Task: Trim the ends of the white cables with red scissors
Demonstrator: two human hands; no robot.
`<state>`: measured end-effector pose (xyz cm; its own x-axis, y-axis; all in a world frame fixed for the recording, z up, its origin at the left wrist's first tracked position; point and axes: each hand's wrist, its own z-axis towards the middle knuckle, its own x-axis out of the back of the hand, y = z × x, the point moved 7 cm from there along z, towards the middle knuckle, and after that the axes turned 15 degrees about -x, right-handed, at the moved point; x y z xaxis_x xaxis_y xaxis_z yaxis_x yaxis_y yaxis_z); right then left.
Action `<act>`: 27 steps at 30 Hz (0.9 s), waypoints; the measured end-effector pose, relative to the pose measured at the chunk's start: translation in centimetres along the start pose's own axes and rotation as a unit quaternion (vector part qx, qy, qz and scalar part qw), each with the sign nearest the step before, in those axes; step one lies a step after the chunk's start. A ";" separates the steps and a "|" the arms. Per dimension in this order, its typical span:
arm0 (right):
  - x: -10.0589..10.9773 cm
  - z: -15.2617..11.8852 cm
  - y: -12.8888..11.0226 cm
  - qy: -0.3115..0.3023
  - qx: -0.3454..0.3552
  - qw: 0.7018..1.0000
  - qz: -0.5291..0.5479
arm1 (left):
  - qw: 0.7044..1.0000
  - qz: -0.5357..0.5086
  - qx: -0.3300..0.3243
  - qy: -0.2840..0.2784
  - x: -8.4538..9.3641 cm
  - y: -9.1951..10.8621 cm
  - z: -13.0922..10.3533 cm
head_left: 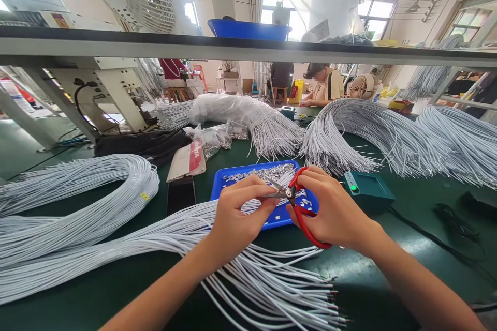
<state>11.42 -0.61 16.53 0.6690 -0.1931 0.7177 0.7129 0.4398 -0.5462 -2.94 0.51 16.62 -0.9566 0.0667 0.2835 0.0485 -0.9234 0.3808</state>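
Red-handled scissors [310, 232] are in my right hand [334, 207], its fingers through the loops. Their blades stand apart and point left, toward the fingertips of my left hand [240, 212]. That hand is closed in a pinch between thumb and forefinger; what it pinches is mostly hidden, though a white cable seems to run there. Both hands are over a blue tray [221, 178] holding many small metal terminals [267, 171]. A bundle of white cables [155, 232] passes beneath my left hand, and its loose ends [310, 289] fan out at the front right.
Further bundles of white cables [388, 129] lie across the back of the green table. A coiled bundle [128, 191] is at left, beside a phone [180, 195]. A green box with a lit button [367, 191] stands right. A shelf [248, 51] crosses above; another person [326, 85] sits beyond.
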 end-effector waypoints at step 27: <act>0.9 0.6 2.4 0.003 -0.141 0.990 -0.002 | 0.980 -0.136 0.110 0.091 1.7 -2.1 -0.4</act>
<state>13.61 0.81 16.14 0.6667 -0.2007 0.7178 0.7453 0.1763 -0.6429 -4.82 2.39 15.94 -0.9772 0.2122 -0.0098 -0.1746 -0.7760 0.6060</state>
